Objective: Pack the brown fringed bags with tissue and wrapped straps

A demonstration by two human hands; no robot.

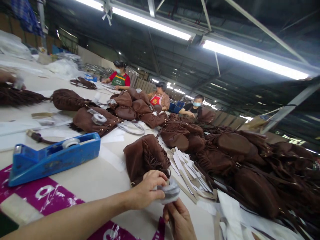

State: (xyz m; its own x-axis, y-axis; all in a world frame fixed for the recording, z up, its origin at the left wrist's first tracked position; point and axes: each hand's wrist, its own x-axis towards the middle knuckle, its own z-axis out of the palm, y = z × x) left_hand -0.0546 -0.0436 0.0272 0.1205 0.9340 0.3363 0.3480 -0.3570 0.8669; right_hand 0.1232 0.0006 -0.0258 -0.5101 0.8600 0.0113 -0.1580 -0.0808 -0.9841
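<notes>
Both of my hands are closed on a bundle of translucent plastic wrapping (171,190), greyish-white and rounded. My left hand (146,191) pinches it from the left, thumb and fingers bent around its edge. From below, my right hand (178,216) grips its lower end; what lies inside the wrapping is hidden. Just beyond my left hand, a brown fringed bag (136,153) lies on the pale table (117,186). A strip of purple printed plastic (60,196) runs beneath my left forearm.
A blue tape dispenser (55,158) stands at left. White and grey strips (186,170) lie right of the bag. A large heap of brown bags (237,160) covers the right side. Several people work across the table; another person's hand (7,77) shows at far left.
</notes>
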